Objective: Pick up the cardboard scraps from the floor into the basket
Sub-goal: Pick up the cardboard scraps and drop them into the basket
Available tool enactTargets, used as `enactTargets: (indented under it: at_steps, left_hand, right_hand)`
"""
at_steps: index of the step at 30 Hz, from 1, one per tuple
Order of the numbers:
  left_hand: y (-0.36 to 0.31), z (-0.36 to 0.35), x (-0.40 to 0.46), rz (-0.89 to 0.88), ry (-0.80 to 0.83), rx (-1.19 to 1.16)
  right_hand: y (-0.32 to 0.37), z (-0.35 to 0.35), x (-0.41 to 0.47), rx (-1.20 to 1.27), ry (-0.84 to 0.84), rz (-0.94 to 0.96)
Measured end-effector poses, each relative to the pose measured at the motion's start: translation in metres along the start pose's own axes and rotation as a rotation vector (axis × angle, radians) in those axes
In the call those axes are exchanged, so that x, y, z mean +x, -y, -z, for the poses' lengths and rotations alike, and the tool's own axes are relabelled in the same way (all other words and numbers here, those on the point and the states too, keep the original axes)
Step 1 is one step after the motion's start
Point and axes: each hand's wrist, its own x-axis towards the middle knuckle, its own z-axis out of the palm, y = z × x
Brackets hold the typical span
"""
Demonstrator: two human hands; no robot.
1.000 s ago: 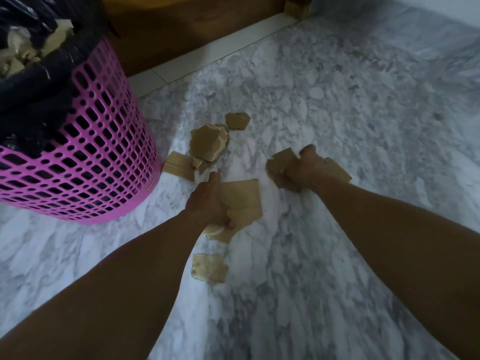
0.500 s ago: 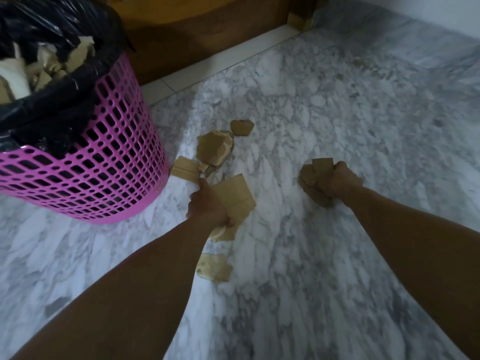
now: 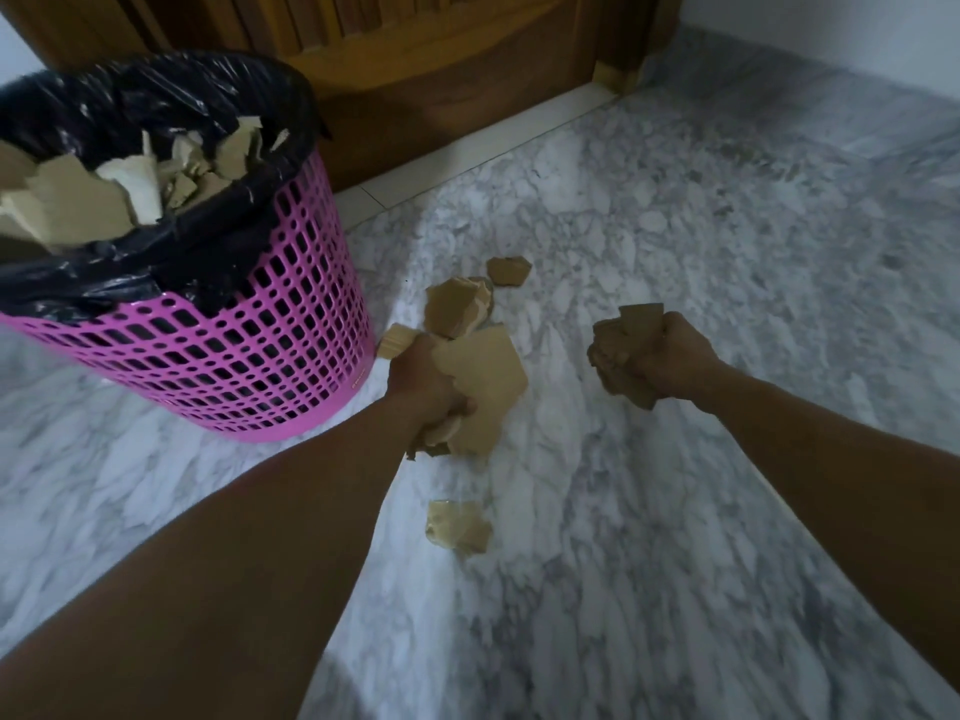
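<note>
The grey-veined white marble floor (image 3: 675,241) carries everything here. To the left of both sets of fingers stands the pink plastic lattice basket (image 3: 249,356), lined with a black plastic bag (image 3: 171,96) and already heaped with pale torn cardboard pieces (image 3: 78,200).

The left hand (image 3: 423,379) has its fingers curled tight round a large flat brown cardboard scrap (image 3: 483,387), whose free edge fans out to the right of the fist. The right hand (image 3: 670,356) is clenched on a crumpled wad of brown cardboard (image 3: 615,350), its fingers wrapped round it.

Loose scraps lie on the floor: a folded tan piece (image 3: 454,309) just beyond the left fingers, a small wedge (image 3: 395,343) peeping out at their left, a small chip (image 3: 508,270) farther off, and a pale torn piece (image 3: 457,527) nearer the body beside the left forearm.

To do this step well, I judge both handfuls should be carried over the basket's mouth before the fingers let go. The heap sits high, so release low and centrally. The big flat scrap may catch the rim; tilting it edge-down should help.
</note>
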Motion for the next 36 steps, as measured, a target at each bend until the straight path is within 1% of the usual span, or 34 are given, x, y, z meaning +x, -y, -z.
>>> enactTargets:
  at_steps: [3, 6, 8, 10, 11, 13, 14, 16, 18, 20, 22, 24, 27, 29, 31, 34, 36]
  left_hand:
    - [-0.032, 0.032, 0.005, -0.06, -0.034, 0.012]
    - [-0.068, 0.07, 0.006, -0.143, -0.118, 0.03]
    - [-0.093, 0.099, 0.001, -0.176, -0.149, -0.021]
    - [-0.115, 0.13, -0.006, -0.207, -0.16, -0.039]
    - [-0.124, 0.145, -0.011, -0.211, -0.162, -0.047]
    - [-0.138, 0.181, -0.022, -0.239, -0.22, -0.055]
    - [-0.143, 0.197, -0.027, -0.247, -0.262, -0.054]
    - [-0.146, 0.233, -0.042, -0.209, -0.317, -0.085]
    - [-0.14, 0.264, -0.051, -0.166, -0.369, -0.088]
    - [-0.121, 0.294, -0.057, -0.116, -0.451, -0.08]
    - [-0.099, 0.316, -0.064, -0.032, -0.498, -0.102]
    - [-0.073, 0.332, -0.066, 0.024, -0.539, -0.118]
    - [-0.042, 0.346, -0.065, 0.078, -0.594, -0.115]
    - [-0.026, 0.348, -0.06, 0.111, -0.585, -0.122]
    - [-0.013, 0.343, -0.058, 0.169, -0.532, -0.044]
    - [0.007, 0.338, -0.05, 0.237, -0.483, 0.112]
    - [0.015, 0.338, -0.045, 0.207, -0.489, 0.187]
  right_hand:
    - [0.035, 0.009, -0.013, -0.035, -0.001, 0.111]
    - [0.083, 0.021, -0.033, -0.008, -0.006, 0.221]
    - [0.115, 0.03, -0.043, 0.012, -0.022, 0.241]
    - [0.147, 0.036, -0.052, 0.034, -0.004, 0.287]
    - [0.161, 0.039, -0.054, 0.024, 0.006, 0.294]
    - [0.196, 0.04, -0.06, -0.026, 0.028, 0.356]
    - [0.214, 0.038, -0.065, -0.02, 0.03, 0.38]
    - [0.25, 0.032, -0.074, 0.029, 0.011, 0.399]
    - [0.281, 0.02, -0.08, 0.059, 0.046, 0.434]
    - [0.312, 0.001, -0.087, 0.071, 0.061, 0.467]
    - [0.337, -0.025, -0.095, 0.077, 0.087, 0.477]
    - [0.355, -0.054, -0.102, 0.087, 0.133, 0.479]
    - [0.373, -0.092, -0.106, 0.1, 0.159, 0.466]
    - [0.381, -0.111, -0.109, 0.12, 0.207, 0.423]
    - [0.382, -0.124, -0.108, 0.064, 0.245, 0.363]
    - [0.379, -0.128, -0.102, -0.052, 0.198, 0.322]
    - [0.377, -0.12, -0.099, -0.109, 0.154, 0.311]
